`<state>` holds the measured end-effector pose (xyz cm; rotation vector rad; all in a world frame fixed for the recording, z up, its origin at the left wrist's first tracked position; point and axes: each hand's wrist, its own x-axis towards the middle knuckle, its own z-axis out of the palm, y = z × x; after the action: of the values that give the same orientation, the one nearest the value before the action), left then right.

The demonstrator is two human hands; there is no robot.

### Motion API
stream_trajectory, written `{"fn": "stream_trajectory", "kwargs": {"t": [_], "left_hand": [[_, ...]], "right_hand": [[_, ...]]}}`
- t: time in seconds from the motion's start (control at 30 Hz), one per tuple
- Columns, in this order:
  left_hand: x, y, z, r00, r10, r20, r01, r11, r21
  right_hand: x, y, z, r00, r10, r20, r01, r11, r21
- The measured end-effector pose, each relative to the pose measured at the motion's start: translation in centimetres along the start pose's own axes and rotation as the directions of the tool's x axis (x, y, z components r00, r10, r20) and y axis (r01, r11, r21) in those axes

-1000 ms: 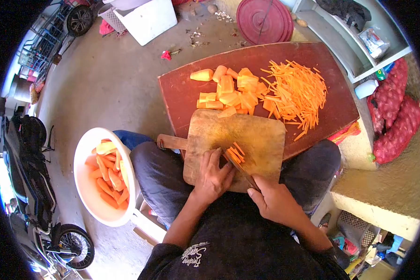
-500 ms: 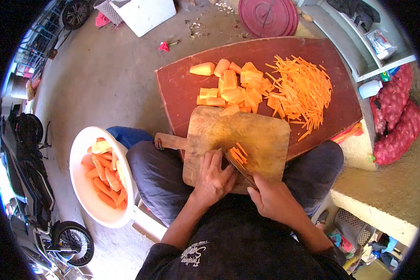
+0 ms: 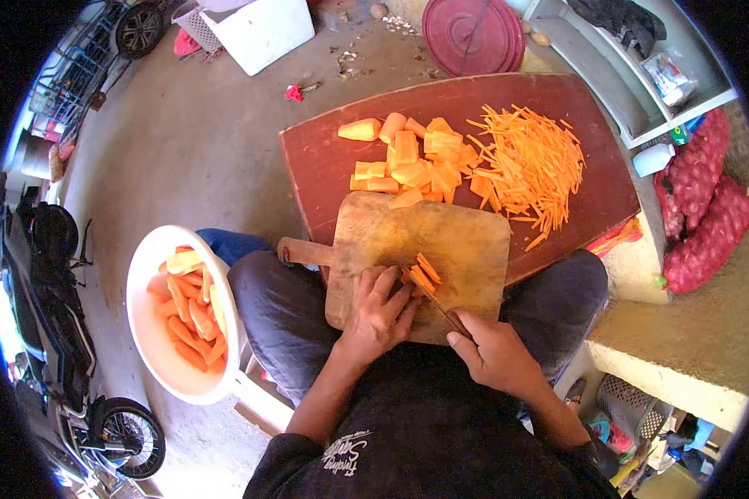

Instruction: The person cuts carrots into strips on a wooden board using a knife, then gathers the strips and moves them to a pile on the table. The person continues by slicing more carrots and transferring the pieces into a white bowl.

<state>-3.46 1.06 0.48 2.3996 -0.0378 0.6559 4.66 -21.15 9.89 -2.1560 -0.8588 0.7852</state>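
Observation:
On the wooden cutting board, my left hand presses down with curled fingers on a carrot piece, which they mostly cover. My right hand is closed round the handle of a knife. Its blade slants across the board, close by my left fingertips. A few cut carrot sticks lie just beyond the blade. Behind the board, carrot chunks and a heap of shredded carrot sticks rest on the dark red tabletop.
A white tub of peeled carrots stands at my left. To the right, red net sacks lie beside a shelf unit. A white box and a round red lid are at the back.
The knife and my right hand have shifted slightly right, and the blade's angle has changed a little. My left hand stays in nearly the same place. The whole view has moved slightly.

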Motion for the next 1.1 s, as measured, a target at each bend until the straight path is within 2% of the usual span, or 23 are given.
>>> {"fn": "stream_trajectory", "kwargs": {"t": [0.13,0.43,0.53,0.63,0.73,0.83,0.93,1.03,1.1], "left_hand": [[-0.1,-0.1,-0.1,1.0,-0.004,0.021,0.004,1.0,-0.003],[0.0,-0.2,-0.3,0.998,-0.033,0.062,0.035,0.999,-0.02],[0.2,-0.1,-0.6,0.999,-0.027,0.036,0.029,0.998,-0.055],[-0.4,-0.2,-0.1,0.997,-0.058,0.046,0.061,0.996,-0.069],[-0.8,-0.6,-0.4,0.994,-0.062,0.086,0.065,0.997,-0.039],[-0.6,-0.9,-0.4,0.995,-0.016,0.096,0.018,1.0,-0.017],[-0.8,-1.0,-0.5,0.992,-0.027,0.12,0.032,0.999,-0.038],[-0.7,-1.1,-0.3,0.993,-0.026,0.112,0.031,0.999,-0.037],[-0.6,-1.1,-0.4,0.993,-0.026,0.119,0.031,0.999,-0.041]], "right_hand": [[-0.2,-1.2,-0.8,0.998,0.027,0.057,-0.025,0.999,-0.036],[2.3,-0.6,1.3,0.999,0.01,0.043,-0.003,0.988,-0.156],[3.0,0.3,1.6,0.976,-0.19,-0.109,0.178,0.977,-0.117],[1.7,-0.7,0.3,1.0,-0.013,-0.024,0.014,0.999,0.043],[0.7,-0.7,-0.1,0.998,0.03,0.048,-0.031,0.999,0.016],[0.2,-1.2,-0.3,0.996,0.061,0.058,-0.062,0.998,0.007],[0.2,-2.1,-0.8,0.99,0.109,0.092,-0.11,0.994,-0.001],[0.4,-1.8,-0.6,0.998,0.037,0.049,-0.035,0.998,-0.056],[1.4,-0.6,0.3,0.997,0.047,0.061,-0.043,0.997,-0.068]]}}
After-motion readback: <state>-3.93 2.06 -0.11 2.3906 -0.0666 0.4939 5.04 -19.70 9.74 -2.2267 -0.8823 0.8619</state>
